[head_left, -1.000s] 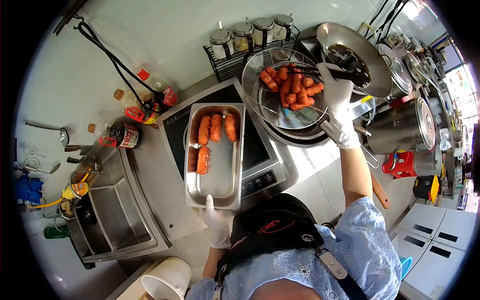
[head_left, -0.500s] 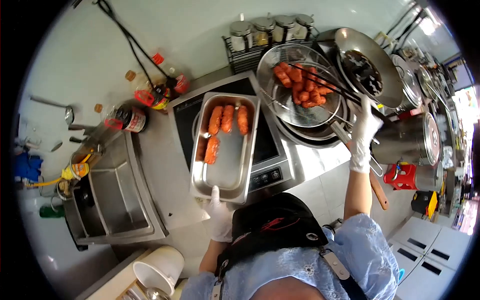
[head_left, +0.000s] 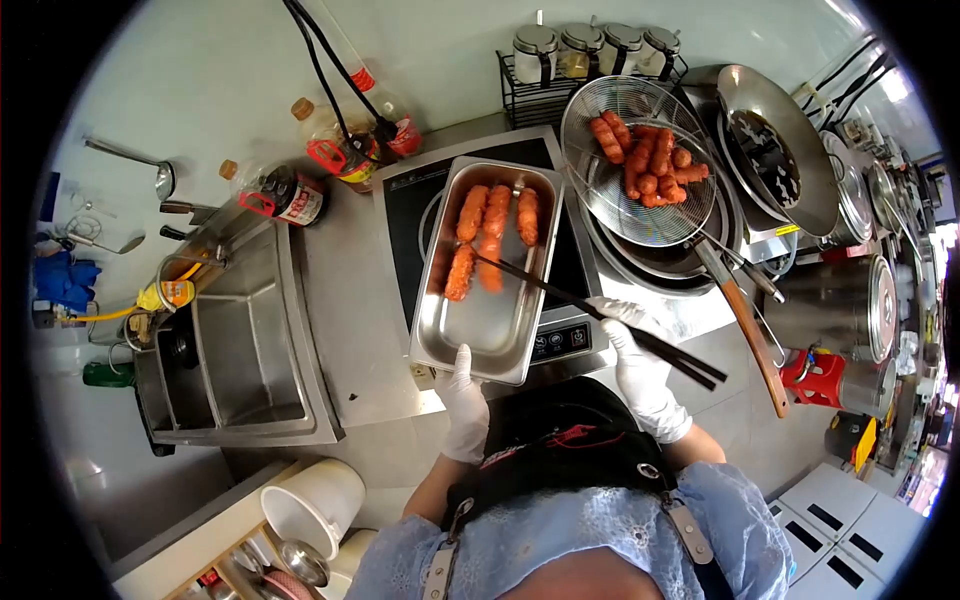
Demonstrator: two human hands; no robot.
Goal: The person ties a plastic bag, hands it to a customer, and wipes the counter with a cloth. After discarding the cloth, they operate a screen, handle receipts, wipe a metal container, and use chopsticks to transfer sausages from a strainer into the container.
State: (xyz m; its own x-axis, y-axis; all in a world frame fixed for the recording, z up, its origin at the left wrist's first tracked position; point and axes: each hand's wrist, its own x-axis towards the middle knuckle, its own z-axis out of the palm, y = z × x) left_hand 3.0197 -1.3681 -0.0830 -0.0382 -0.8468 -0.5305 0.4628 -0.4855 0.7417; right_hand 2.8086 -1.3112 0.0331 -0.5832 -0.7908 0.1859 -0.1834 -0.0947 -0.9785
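My left hand (head_left: 463, 408), in a white glove, grips the near rim of a rectangular metal pan (head_left: 470, 335), its thumb over the edge. Several reddish cooked sausages (head_left: 467, 215) lie toward the pan's far end. My gloved right hand (head_left: 645, 380) is closed on a pair of long black chopsticks (head_left: 570, 298). Their tips reach into the pan and touch a slightly blurred sausage (head_left: 490, 268) in the middle. To the right, a wire mesh strainer (head_left: 600, 185) with a wooden handle rests over a pot and holds more sausages (head_left: 655, 165).
The pan stands on an induction cooker (head_left: 405, 215). A wok (head_left: 815, 170) with dark liquid sits at right, near a large lidded pot (head_left: 820, 300). Seasoning jars (head_left: 580, 50) and sauce bottles (head_left: 285, 193) line the wall. A metal sink (head_left: 250, 350) is at left.
My right hand and the chopsticks have moved left from the strainer to the pan. Another sausage now lies in the pan's middle. My left hand still grips the rim.
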